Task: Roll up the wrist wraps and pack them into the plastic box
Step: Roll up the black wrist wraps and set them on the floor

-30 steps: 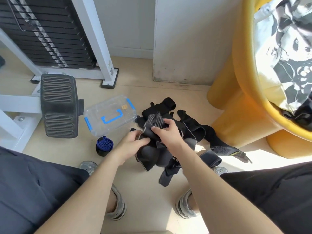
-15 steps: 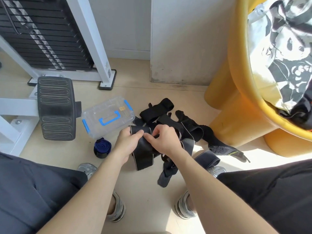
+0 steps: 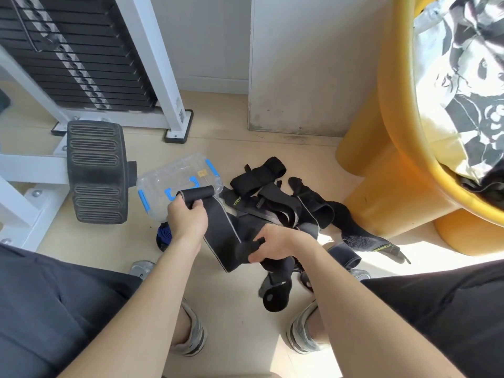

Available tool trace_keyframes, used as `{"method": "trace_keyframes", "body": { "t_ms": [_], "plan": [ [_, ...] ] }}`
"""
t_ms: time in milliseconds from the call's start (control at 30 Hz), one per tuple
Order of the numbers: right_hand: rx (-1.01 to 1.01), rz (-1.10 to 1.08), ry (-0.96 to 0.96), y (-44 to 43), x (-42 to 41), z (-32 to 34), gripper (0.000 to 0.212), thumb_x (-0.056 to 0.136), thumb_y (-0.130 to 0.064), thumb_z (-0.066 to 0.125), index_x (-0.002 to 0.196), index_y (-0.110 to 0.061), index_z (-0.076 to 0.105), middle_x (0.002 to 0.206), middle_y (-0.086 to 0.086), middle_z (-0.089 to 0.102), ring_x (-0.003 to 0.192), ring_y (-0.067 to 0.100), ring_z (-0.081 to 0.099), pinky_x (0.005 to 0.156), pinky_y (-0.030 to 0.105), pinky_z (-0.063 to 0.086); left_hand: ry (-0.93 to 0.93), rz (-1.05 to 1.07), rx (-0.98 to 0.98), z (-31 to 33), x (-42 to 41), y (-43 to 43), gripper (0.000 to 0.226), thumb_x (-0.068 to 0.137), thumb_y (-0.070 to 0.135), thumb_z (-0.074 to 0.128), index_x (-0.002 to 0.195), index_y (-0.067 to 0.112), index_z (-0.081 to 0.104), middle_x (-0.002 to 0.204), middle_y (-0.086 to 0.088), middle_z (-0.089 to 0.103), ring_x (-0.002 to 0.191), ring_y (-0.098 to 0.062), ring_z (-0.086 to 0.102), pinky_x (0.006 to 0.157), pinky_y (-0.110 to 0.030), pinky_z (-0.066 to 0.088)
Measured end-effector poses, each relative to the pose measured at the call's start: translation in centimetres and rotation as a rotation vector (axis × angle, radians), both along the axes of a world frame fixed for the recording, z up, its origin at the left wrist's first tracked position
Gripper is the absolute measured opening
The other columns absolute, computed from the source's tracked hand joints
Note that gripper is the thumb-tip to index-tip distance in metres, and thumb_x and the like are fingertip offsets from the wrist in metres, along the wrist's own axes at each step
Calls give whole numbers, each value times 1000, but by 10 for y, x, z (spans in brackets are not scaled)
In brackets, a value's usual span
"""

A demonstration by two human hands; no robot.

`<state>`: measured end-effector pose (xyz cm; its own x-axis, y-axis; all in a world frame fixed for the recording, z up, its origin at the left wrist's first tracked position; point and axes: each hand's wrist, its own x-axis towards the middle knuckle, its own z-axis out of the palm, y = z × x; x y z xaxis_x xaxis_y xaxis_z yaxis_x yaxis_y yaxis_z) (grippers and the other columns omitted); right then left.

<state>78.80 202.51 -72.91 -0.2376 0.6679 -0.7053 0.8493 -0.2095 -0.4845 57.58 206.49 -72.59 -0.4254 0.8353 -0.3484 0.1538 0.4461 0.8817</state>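
My two grey shoes stand on the pale floor between my knees. Just above them I hold one wrist wrap, a broad black band with a thin grey edge, stretched aslant between my hands, which are apart. My right hand is curled round its lower end, thumb and fingers pinching the cloth; a further black tail hangs below that hand toward the floor. My left hand grips the upper end, where the band turns over into a short black roll that sticks out past my fingers and overlaps the plastic box in the view.

Half hidden behind my left wrist, a rolled dark blue wrap sits on the floor just beside the box. The box is clear, lid on, with blue latches, a blue handle and a small yellow sticker I cannot read. Right of it lies the pile of black wraps, tangled and unrolled. One strap there bears yellow letters, "XUEYIN", and then it is cut off. A strap at the pile's right end has a yellow label too small to read.

Beyond, toward the wall edge of the floor, are a ribbed black foot plate on a white frame and a black weight stack. At the right stands a yellow seat holding a panda-print cloth.
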Motion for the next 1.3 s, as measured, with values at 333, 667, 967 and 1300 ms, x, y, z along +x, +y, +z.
{"method": "trace_keyframes", "body": {
  "t_ms": [333, 667, 967, 1300],
  "plan": [
    [267, -563, 218, 13, -4, -15, 17, 102, -5, 54, 113, -1, 66, 91, 5, 64, 86, 23, 59, 73, 36, 48, 329, -373, -98, 11, -8, 3, 47, 79, 39, 68, 52, 18, 35, 41, 11, 34, 56, -20, 39, 54, -31, 30],
    [248, -738, -127, 5, 54, -36, 51, 103, -3, 55, 153, -5, 47, 140, 19, 61, 120, 35, 62, 88, 36, 51, 482, -825, -534, 15, -13, 12, 17, 85, 22, 74, 91, 9, 66, 96, -9, 66, 88, -25, 62, 69, -35, 47],
    [17, -917, -153, -13, 90, -83, 84, 100, -25, 74, 160, -1, 21, 118, 9, 54, 103, 28, 54, 76, 34, 47, 16, -1103, -747, 6, -2, 2, 24, 75, 18, 70, 93, 6, 78, 91, -15, 75, 87, -30, 70, 79, -36, 52],
    [90, -660, -335, -20, 95, -100, 84, 101, -3, 65, 170, -7, 16, 145, 21, 61, 130, 38, 62, 99, 41, 54, -9, -787, -431, -3, 23, 4, 9, 72, 33, 59, 70, 24, 59, 85, -3, 54, 88, -21, 49, 82, -40, 33]
  ]
}}
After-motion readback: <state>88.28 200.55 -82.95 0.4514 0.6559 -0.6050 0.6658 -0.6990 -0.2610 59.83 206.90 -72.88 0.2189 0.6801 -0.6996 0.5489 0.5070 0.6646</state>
